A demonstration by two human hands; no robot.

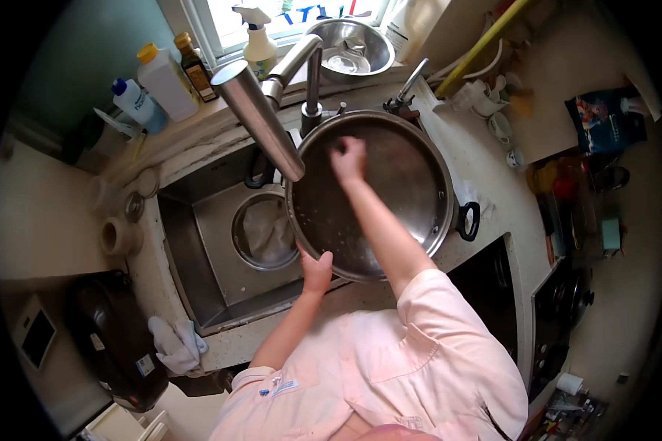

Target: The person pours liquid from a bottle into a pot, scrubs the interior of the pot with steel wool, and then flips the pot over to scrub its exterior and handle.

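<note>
Steel gleamed: the round pot [390,184] sat tilted over the sink [198,250], left hand [316,270] gripping its near rim, right hand [348,158] pressed, fingers curled, against the far inside wall.

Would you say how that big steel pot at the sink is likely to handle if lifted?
The pot is probably heavy and rigid: wide steel body. Droplets inside suggest it is slippery. The left hand grips its rim while the right hand works inside; it could tip.
</note>
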